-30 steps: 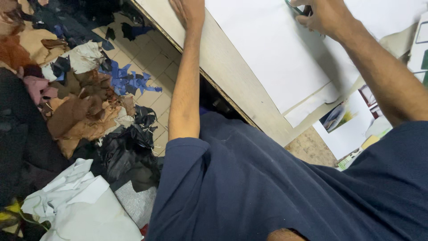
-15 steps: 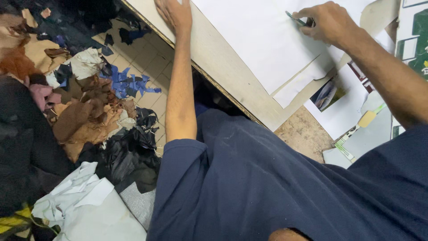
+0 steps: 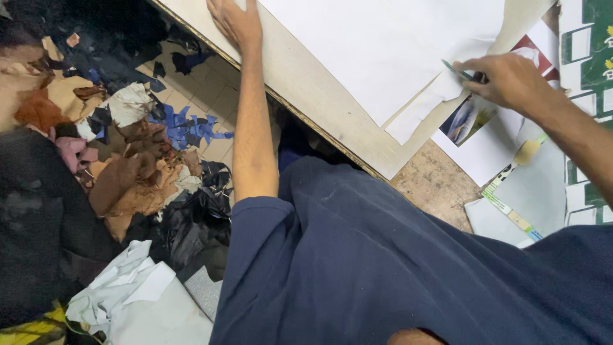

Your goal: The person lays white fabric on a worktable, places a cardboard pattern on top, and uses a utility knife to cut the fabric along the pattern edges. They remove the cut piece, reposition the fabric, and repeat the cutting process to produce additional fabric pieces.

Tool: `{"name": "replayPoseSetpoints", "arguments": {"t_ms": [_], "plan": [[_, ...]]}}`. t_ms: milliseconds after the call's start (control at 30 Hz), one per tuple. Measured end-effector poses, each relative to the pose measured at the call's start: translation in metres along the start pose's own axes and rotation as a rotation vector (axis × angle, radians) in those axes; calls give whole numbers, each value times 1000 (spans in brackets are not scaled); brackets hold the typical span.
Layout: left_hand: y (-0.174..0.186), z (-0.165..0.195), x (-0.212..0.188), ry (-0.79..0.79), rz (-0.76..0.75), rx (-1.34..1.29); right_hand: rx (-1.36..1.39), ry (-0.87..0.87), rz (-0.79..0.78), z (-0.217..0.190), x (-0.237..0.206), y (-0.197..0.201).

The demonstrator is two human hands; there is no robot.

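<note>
- Head view: right hand (image 3: 511,80), gripping a thin tool (image 3: 461,70), has slid nearer along the paper (image 3: 383,51) edge.
- Left hand (image 3: 236,22) stays flat, fingers spread, pinning the board (image 3: 319,96).
- Paper lies on the counter (image 3: 434,185); scraps (image 3: 128,166) cover the floor at left.

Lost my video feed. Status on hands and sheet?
Left hand flat on board. Right hand holds thin tool at white sheet edge. Nothing in the way.
</note>
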State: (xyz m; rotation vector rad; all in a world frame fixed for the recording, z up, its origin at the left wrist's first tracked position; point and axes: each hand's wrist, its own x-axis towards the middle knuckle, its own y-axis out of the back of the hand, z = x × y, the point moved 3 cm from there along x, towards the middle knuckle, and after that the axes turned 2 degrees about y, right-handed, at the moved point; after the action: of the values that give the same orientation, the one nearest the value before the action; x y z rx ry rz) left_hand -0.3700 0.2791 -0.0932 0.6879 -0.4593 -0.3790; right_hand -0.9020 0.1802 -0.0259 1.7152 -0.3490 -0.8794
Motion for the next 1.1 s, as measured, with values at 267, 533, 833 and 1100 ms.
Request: {"name": "replayPoseSetpoints", "arguments": {"t_ms": [267,533,833,1100], "plan": [[20,15,-1,-31,64,-128,-202,-143,-135,-9,-48,11],[31,26,0,-42,70,-101,151,-392,193,-37,-97,-8],[55,13,-4,77,-69,-631,270,-252,790,-138,-117,-38],[69,-39,-23,335,-270,-760,585,-396,777,-177,-72,-38]]}}
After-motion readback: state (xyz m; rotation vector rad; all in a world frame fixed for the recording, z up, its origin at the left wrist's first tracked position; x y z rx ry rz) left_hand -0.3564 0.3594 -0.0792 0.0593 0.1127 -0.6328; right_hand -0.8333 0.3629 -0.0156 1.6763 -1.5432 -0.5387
